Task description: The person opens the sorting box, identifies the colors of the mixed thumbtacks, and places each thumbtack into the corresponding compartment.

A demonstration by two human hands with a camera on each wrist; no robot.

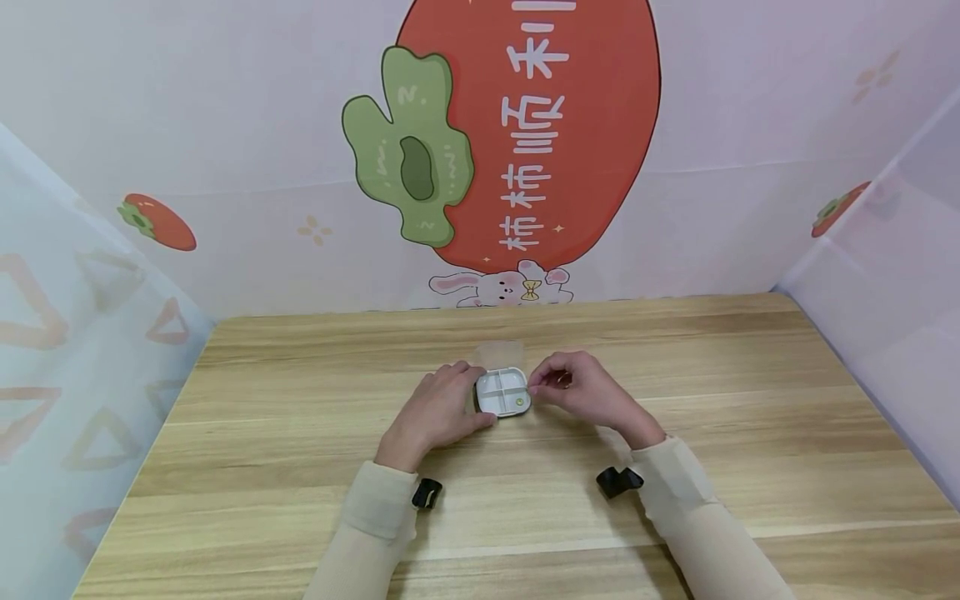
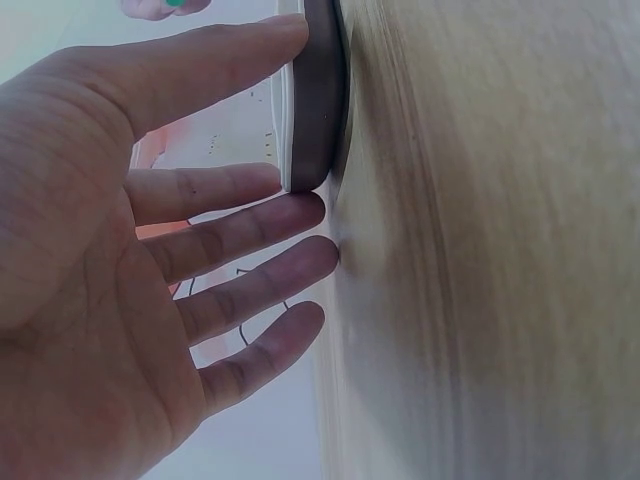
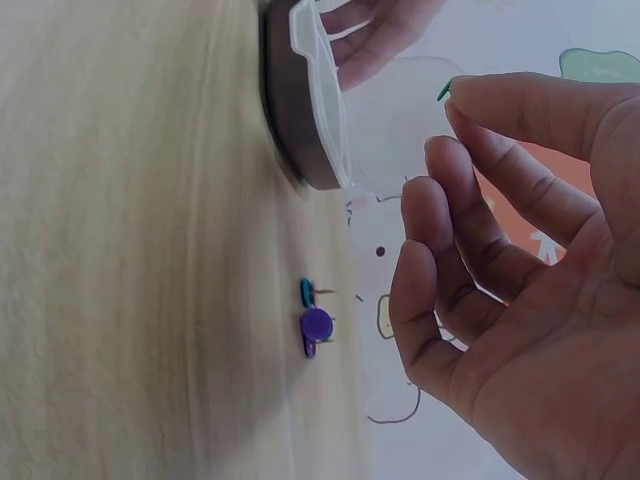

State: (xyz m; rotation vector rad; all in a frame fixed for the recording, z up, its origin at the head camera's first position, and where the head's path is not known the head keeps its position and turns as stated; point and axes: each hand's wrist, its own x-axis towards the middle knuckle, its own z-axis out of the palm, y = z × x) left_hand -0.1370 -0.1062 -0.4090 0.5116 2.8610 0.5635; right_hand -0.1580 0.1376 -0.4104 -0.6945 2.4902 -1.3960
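Observation:
A small white box (image 1: 491, 402) with a dividing cross sits on the table, its sides brown in the wrist views. One yellow-green thumbtack (image 1: 520, 402) lies in its near right compartment. My left hand (image 1: 442, 406) holds the box from the left, thumb at the near side and index finger at the far side; the other fingers are spread. At the box's right edge, my right hand (image 1: 588, 390) pinches a green thumbtack (image 3: 444, 91) between thumb and index finger. Below that hand, a purple thumbtack (image 3: 317, 323) and a teal thumbtack (image 3: 307, 292) lie close together on the table.
A clear lid (image 1: 500, 353) extends behind the box. The wooden table (image 1: 300, 500) runs back to a printed cloth wall (image 1: 262, 100). Black wrist mounts (image 1: 619, 482) stick out from the sleeves.

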